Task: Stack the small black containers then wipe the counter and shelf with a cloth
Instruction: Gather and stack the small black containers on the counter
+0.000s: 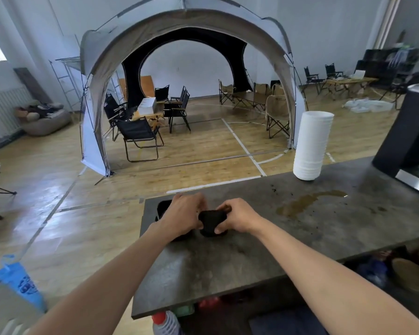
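Observation:
A small black container [212, 222] sits between my two hands near the left end of the grey counter [252, 250]. My right hand [237, 217] grips its right side. My left hand [183, 215] touches its left side and covers most of another black container [163, 209], whose rim shows behind my fingers. A brown liquid spill [305, 201] and dark crumbs lie on the counter to the right. No cloth is in view. The shelf [385, 269] under the counter is dark and partly hidden.
A tall stack of white cups [312, 146] stands at the counter's far edge. A black and steel machine [411, 141] occupies the right end. A red-capped bottle [165, 322] sits below the near edge. Beyond are a tent and folding chairs.

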